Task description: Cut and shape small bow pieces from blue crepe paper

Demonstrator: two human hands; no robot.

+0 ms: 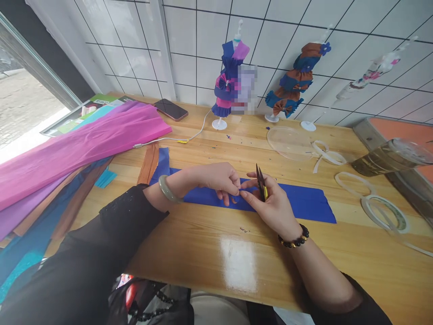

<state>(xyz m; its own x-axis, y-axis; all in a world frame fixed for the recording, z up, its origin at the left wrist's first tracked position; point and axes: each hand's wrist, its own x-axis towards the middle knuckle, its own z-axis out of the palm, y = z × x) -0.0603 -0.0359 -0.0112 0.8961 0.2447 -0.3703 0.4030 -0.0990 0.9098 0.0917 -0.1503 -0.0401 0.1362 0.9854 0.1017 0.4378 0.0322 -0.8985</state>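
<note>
A long blue strip (311, 203) lies flat across the wooden table under both hands. My left hand (221, 180) is closed above its middle, thumb and index finger pinched beside my right fingertips; what they pinch is too small to make out. Scissors (260, 183) with a yellow-and-black handle rest in my right hand (270, 201), blades pointing up and away. The right thumb and index finger meet near the left fingertips.
Pink crepe paper (101, 131) and other coloured sheets cover the left side. A phone (171, 109) and decorated stands (227, 85) are at the back. On the right are a clear disc (290, 143), a tape roll (399, 216) and a cup of liquid (389, 158).
</note>
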